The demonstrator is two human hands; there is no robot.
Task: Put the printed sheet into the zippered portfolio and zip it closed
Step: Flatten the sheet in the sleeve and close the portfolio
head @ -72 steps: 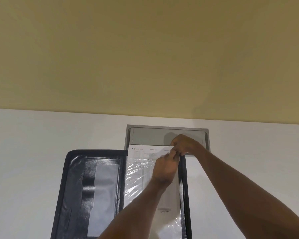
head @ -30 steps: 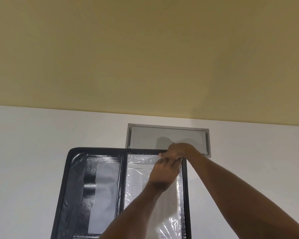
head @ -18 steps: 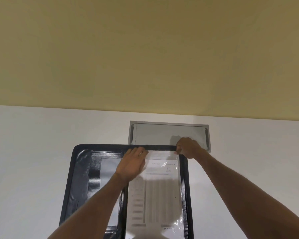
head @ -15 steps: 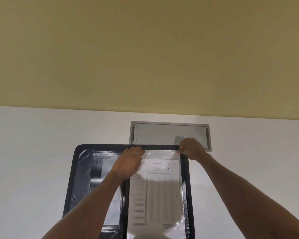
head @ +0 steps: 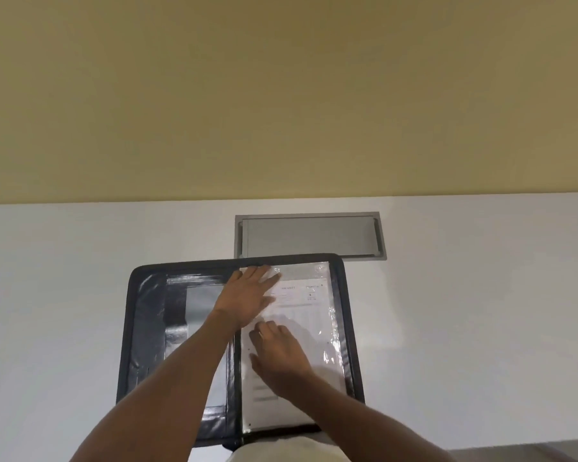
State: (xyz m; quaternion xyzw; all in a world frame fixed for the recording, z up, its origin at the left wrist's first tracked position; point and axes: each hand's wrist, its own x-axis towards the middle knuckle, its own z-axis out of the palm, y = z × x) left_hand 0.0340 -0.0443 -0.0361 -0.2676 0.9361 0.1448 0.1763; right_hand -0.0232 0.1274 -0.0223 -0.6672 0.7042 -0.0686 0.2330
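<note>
On a plain white desk that fills the lower half of the view, a black zippered portfolio lies unzipped and spread flat, its near edge at the desk's front edge at 6 o'clock. Behind the desk, from 9 through 12 to 3 o'clock, rises a bare yellowish wall, meeting the desktop in a straight line. Set flush into the desktop at about 1 o'clock from the portfolio, just past its far edge, is a grey rectangular cable hatch with its lid down. The portfolio's left half shows glossy dark pockets; its right half carries a clear plastic sleeve, and the printed sheet lies inside that sleeve, its header text blurred. The left hand is spread flat, fingers extended toward 1 o'clock, pressing on the sleeve's upper left corner near the spine. The right hand rests palm down with fingers loosely spread on the sleeve's middle, toward 6 o'clock from the left hand, gripping nothing. A strip of pale clothing shows at the bottom edge.
</note>
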